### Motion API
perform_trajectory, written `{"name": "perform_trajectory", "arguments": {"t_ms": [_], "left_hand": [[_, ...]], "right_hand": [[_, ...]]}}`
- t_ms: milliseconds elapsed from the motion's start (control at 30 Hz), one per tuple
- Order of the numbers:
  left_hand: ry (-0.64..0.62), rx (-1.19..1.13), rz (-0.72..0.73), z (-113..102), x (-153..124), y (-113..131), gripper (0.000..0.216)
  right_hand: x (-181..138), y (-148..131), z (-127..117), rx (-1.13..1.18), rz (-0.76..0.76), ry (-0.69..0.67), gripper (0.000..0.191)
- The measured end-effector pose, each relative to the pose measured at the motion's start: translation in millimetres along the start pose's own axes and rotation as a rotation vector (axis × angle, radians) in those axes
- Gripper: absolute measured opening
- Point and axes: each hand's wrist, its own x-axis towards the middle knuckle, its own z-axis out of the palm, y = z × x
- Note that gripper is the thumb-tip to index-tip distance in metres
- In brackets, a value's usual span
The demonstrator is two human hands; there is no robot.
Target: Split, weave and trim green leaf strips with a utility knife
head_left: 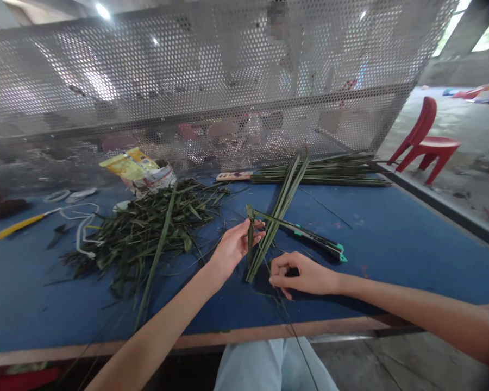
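Observation:
My left hand [234,247] is closed in a pinch on a folded green leaf strip [250,228] held upright over the blue table [391,244]. My right hand [301,274] rests on the table just right of it, fingers curled and pinched on a thin strand I can barely make out. Between the hands lies a bundle of long green leaf strips [279,212] that runs up and away toward the mesh screen. A dark tool with teal ends [321,241] lies just beyond my right hand.
A heap of cut leaf scraps [146,228] covers the table's left middle. Behind it sit a yellow packet [128,165], white cord [81,217] and a yellow-handled tool [22,224]. More strips [330,171] lie along a perforated metal screen [212,87]. A red chair [426,141] stands right.

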Motion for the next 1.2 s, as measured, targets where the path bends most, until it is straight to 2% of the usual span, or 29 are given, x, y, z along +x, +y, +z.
{"name": "perform_trajectory", "arguments": {"t_ms": [133, 267, 433, 567, 733, 800, 867, 900, 967, 1000, 1033, 1067, 1100, 1167, 1200], "left_hand": [[-0.137, 0.233, 0.036, 4, -9, -1, 0.028], [-0.211, 0.344, 0.047, 8, -16, 1, 0.025], [-0.284, 0.334, 0.059, 8, -18, 4, 0.066], [-0.202, 0.325, 0.07, 6, -13, 3, 0.049], [-0.143, 0.245, 0.155, 6, -10, 3, 0.033], [-0.146, 0.241, 0.189, 7, -11, 4, 0.031], [-0.147, 0.237, 0.22, 9, -12, 6, 0.029], [-0.142, 0.225, 0.234, 11, -13, 8, 0.027], [-0.133, 0.171, 0.258, 14, -11, 13, 0.022], [-0.134, 0.138, 0.251, 16, -9, 17, 0.018], [-0.123, 0.091, 0.235, 18, -5, 21, 0.015], [-0.111, 0.038, 0.185, 21, -1, 25, 0.014], [-0.108, -0.024, 0.12, 23, 3, 29, 0.015], [-0.09, -0.139, 0.109, 27, 13, 35, 0.015], [-0.08, -0.183, 0.128, 28, 17, 36, 0.015]], "right_hand": [[0, 1, 0, 0.018, 0.011, 0.005, 0.034], [-1, 2, 0, 0.014, 0.015, -0.005, 0.035], [-2, 0, -1, 0.048, 0.007, -0.017, 0.035], [-3, -2, -3, 0.014, -0.018, -0.035, 0.036], [-2, -6, 8, -0.091, -0.081, -0.07, 0.038], [-4, -14, 8, -0.139, -0.088, -0.067, 0.039], [-11, -30, -3, -0.136, -0.042, -0.095, 0.043], [-16, -40, -14, -0.092, 0.012, -0.167, 0.049], [-30, -64, -44, -0.049, 0.188, -0.523, 0.064], [-37, -75, -61, -0.097, 0.289, -0.695, 0.067], [-42, -84, -78, -0.149, 0.359, -0.773, 0.065], [-44, -90, -93, -0.189, 0.354, -0.68, 0.063], [-43, -93, -105, -0.231, 0.284, -0.511, 0.064], [-31, -90, -118, -0.312, 0.1, -0.08, 0.067], [-21, -84, -121, -0.362, 0.05, 0.089, 0.066]]}}
